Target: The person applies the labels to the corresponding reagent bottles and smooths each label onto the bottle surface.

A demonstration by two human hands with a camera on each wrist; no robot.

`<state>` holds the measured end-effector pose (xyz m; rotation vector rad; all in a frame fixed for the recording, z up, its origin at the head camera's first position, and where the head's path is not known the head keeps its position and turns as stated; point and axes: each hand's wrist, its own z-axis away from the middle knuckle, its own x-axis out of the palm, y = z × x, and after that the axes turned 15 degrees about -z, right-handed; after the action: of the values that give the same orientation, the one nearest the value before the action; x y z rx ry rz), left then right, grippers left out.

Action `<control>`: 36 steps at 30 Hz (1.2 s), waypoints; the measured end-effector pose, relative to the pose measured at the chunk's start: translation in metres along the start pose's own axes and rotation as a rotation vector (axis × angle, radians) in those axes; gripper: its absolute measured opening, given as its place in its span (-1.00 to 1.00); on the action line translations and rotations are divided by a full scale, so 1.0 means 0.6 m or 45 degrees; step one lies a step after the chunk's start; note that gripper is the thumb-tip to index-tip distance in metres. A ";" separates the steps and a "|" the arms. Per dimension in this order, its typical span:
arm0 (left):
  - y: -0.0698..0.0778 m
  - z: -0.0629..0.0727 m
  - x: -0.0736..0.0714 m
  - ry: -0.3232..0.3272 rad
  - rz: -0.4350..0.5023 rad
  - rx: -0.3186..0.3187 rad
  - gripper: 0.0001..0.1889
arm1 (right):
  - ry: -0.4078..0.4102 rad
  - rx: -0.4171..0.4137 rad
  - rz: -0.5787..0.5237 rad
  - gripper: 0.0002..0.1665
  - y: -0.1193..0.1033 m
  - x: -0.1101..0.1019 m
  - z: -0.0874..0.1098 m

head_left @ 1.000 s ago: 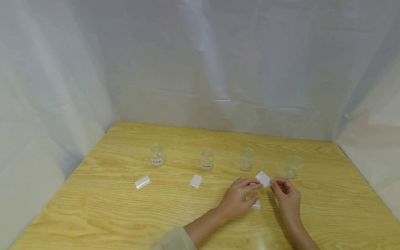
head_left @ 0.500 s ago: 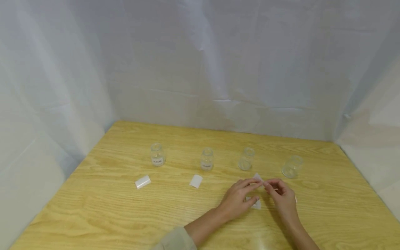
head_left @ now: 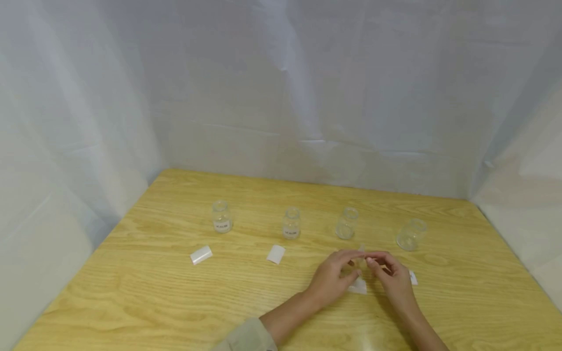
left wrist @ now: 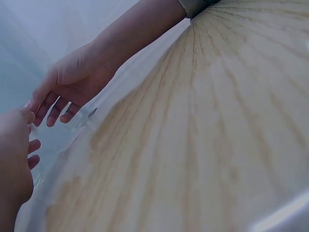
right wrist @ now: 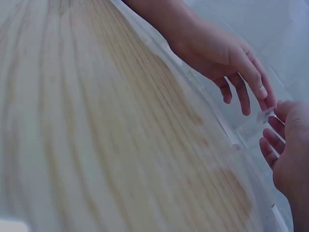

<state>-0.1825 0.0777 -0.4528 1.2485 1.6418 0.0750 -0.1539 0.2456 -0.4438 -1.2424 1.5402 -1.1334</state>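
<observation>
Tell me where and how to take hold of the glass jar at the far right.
I'd take the jar around its body, just below the rim, coming from the right. Its rounded side gives an even surface to wrap, and the neighbouring jar stands to its left, while a white slip shows in front, so the right side looks the easier approach.

the surface (head_left: 175,302) is yellow with brown wood grain, the sheet (head_left: 219,97) grey-white, the sleeve (head_left: 250,336) pale khaki. the jars (head_left: 347,225) are colourless, two with white labels (head_left: 222,226) in dark print. the slips (head_left: 275,254) are white, the held slip (right wrist: 264,116) whitish, dark-marked.
</observation>
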 end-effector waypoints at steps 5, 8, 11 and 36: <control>0.004 -0.004 0.000 0.044 0.429 -0.242 -0.77 | 0.007 -0.019 -0.002 -0.74 -0.001 -0.001 0.000; 0.006 -0.008 0.000 0.078 0.572 -0.316 -0.80 | 0.040 -0.009 -0.007 -0.75 -0.001 0.001 -0.001; 0.007 -0.010 0.000 0.100 0.622 -0.348 -0.82 | 0.033 0.018 -0.015 -0.74 0.000 0.002 -0.002; 0.018 -0.011 -0.014 0.207 0.584 -0.501 -0.88 | 0.068 0.155 -0.124 -0.75 0.004 0.004 -0.006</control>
<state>-0.1805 0.0801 -0.4377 1.3055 1.3563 0.7624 -0.1580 0.2439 -0.4454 -1.2244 1.4400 -1.3133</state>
